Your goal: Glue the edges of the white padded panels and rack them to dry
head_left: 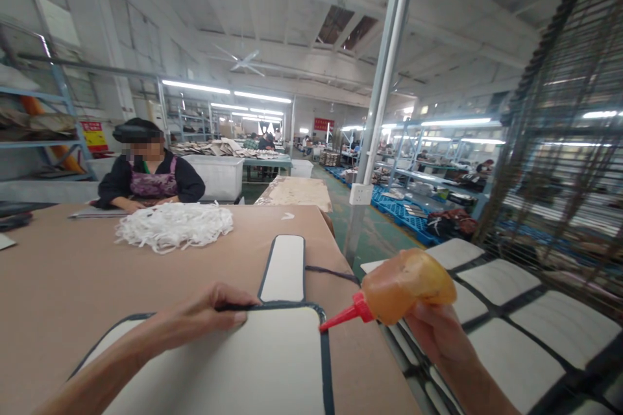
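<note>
A large cream panel with a dark border [272,360] lies in front of me, its upper edge raised a little. My left hand [226,311] pinches that edge between thumb and fingers. In my right hand [435,327] is a squeeze bottle of amber liquid [406,285] with a red nozzle, tilted down to the left. The red tip touches or nearly touches the dark border near the panel's upper right corner. Just beyond the panel lies a smaller cream piece with a dark edge [285,267]. A thin dark strip [333,272] trails right from it.
The brown table [63,272] bears a heap of white strips [175,225]. A co-worker [153,172] sits across on the left. Dark-edged cream panels [511,350] lie on a rack at my right. A metal post [384,78] stands beyond the table's right edge.
</note>
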The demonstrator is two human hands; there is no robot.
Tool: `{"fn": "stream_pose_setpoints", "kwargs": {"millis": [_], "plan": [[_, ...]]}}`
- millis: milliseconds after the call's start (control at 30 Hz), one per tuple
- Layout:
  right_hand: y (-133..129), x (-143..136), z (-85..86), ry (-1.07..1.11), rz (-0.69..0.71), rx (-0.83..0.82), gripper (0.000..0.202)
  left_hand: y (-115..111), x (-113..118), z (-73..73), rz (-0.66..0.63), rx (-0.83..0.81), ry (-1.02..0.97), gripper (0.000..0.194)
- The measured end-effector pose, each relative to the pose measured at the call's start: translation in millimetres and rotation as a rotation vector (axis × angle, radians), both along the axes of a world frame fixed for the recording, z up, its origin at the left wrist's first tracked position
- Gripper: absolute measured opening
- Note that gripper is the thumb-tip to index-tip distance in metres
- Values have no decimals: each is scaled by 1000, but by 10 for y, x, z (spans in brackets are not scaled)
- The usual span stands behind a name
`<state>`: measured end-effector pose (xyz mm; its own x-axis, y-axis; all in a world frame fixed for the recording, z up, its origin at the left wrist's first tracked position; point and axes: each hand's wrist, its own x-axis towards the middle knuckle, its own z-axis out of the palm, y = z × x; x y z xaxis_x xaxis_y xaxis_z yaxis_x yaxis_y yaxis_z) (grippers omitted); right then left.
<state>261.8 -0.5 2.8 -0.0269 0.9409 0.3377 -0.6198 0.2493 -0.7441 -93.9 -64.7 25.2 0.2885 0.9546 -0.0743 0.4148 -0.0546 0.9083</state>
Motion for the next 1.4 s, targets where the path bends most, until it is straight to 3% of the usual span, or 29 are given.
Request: {"fn": "stream_pose_setpoints", "kwargs": {"millis": [267,400,533,700,900,1100,1233,1400], "plan": [[-79,-73,49,11,14,5,51,19,-4,54,-103,-57,-10,36],[-71,-41,38,-39,45,12,52,48,-46,20,-108,-75,-33,36],[-89,-34,39,-72,41,-20,52,29,-34,74,-105,-83,-31,36],[-139,-13,14,-116,70,-66,55,19,-23,125,-50,-130,-51,35],[-146,66,-96,-168,121,-81,48,67,-100,45,-58,-155,-101,36],[-155,37,-96,-100,188,-81,56,54,-156,16,35,-211,-112,38],[-218,1,-52,-55,102,-114,71,56,-173,30,49,-231,-129,37],[-242,-17,-45,-51,86,-128,70,69,-207,-1,65,-243,-182,32]]}}
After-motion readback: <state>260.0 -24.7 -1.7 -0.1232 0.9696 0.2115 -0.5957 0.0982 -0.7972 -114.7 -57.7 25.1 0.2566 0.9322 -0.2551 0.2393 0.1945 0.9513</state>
